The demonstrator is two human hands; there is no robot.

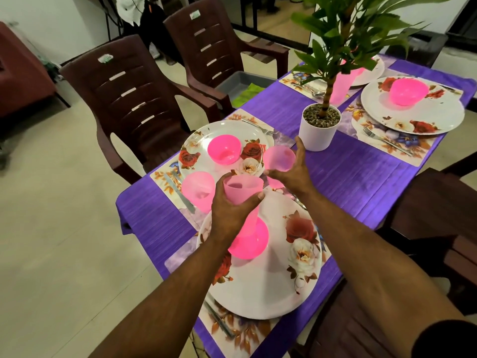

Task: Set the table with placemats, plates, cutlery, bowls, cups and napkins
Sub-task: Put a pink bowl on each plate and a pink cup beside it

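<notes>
— Hands first: what grips what?
— Left hand (233, 202), fingers wrapped round a translucent pink plastic cup (242, 189), raised above the near flowered white plate (278, 277). Right hand (289, 174), fingers spread loose, reaches beside another pink cup (278, 158), whether touching, unclear.

Home dining room: purple-clothed table (348, 177), brown plastic armchairs (134, 99), floral plates (258, 288), potted plant (318, 125), tiled floor (64, 254).
</notes>
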